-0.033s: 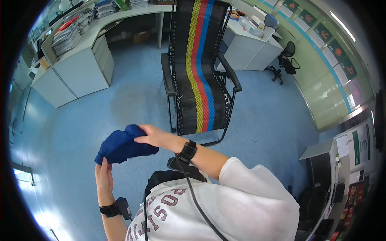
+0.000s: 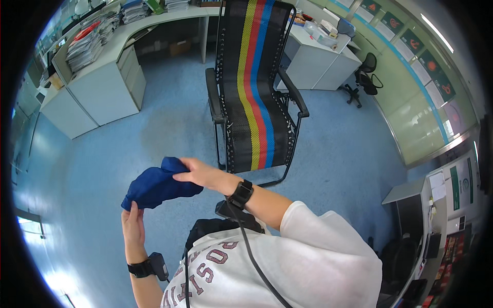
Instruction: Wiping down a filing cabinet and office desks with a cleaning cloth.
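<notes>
A dark blue cloth item (image 2: 159,189), soft and bunched with a rounded upper edge, hangs in the air between my hands. My left hand (image 2: 132,223) pinches its lower left corner, thumb on the near side. At its upper right end, my right hand (image 2: 200,173) grips the cloth between thumb and fingers. Some right fingertips are hidden behind the fabric. Just beyond my right hand stands a black reclining chair (image 2: 233,143) with yellow, red and blue stripes down its seat and back.
Curved grey desks (image 2: 105,100) carry paper stacks (image 2: 87,49) at the far left. Another desk (image 2: 313,64) holds small items at the far right, near a black office chair (image 2: 365,82). A black cable (image 2: 251,256) runs from my right wrist strap across my shirt. Blue floor (image 2: 339,154) surrounds the recliner.
The cloth's upper right end has shifted up very slightly, along with a tiny movement of my right hand. My left hand holds its place.
</notes>
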A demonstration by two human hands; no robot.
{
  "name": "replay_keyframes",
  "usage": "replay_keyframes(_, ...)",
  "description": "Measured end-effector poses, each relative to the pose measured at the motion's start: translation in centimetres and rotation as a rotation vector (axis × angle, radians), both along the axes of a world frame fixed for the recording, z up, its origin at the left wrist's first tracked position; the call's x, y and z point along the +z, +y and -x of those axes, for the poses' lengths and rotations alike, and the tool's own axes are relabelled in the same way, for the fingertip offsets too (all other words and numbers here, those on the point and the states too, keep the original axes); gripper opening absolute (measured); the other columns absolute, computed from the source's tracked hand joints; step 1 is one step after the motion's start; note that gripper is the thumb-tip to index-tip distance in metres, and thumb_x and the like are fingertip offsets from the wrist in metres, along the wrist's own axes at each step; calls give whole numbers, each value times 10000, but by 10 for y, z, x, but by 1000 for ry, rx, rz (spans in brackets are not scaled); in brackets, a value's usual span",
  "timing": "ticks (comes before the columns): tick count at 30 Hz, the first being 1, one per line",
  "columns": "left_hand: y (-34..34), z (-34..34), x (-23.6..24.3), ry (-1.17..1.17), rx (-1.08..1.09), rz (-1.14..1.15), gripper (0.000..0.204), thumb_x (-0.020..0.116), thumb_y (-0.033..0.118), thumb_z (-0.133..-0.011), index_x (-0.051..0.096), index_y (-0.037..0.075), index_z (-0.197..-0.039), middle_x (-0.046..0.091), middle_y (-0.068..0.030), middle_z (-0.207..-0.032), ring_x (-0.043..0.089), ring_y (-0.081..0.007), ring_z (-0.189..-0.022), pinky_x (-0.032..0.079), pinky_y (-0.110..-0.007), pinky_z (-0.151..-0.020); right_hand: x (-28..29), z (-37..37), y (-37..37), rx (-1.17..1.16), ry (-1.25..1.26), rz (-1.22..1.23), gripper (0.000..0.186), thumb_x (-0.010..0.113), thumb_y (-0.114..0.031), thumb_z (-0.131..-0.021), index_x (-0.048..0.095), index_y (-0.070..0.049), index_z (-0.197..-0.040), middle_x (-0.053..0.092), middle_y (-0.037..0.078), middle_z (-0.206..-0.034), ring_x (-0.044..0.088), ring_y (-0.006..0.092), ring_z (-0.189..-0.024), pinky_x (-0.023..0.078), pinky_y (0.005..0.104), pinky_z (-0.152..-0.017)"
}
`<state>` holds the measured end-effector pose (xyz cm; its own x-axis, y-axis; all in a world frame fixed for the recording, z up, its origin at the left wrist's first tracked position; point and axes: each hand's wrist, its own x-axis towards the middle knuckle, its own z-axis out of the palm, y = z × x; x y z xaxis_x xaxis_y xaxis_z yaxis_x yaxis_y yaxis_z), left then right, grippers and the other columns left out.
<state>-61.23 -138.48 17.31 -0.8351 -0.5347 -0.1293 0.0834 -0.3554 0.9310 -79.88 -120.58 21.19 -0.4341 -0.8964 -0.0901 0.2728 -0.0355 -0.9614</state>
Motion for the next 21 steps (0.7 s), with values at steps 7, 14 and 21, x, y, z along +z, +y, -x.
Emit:
replay_keyframes(7, 8, 36, -3, -150, -16, 15, 258, 527, 215, -854, 554, 9, -1007, 582, -32, -933, 538, -111, -851, 421, -259, -765, 15, 19, 20, -130, -91, -29, 295, 571, -153, -817, 515, 31, -1041, 580, 53, -957, 548, 105, -814, 438, 243, -748)
replay_keyframes(14, 43, 83, -13, -262, -228, 20, 265, 540, 259, -847, 591, 5, -900, 606, -54, -858, 559, -120, -810, 437, -251, -744, 10, 49, 80, -285, -302, 112, 332, 555, -139, -833, 479, 18, -1116, 568, 73, -1022, 543, 143, -926, 428, 285, -831)
replay_keyframes(21, 59, 91, 0, -296, -133, 240, 297, 593, 193, -801, 533, 27, -1041, 578, -83, -999, 543, -163, -937, 427, -282, -812, 29, 103, 97, -88, -309, 144, 404, 567, -101, -814, 433, -21, -1186, 529, 83, -1102, 516, 180, -1010, 398, 322, -901)
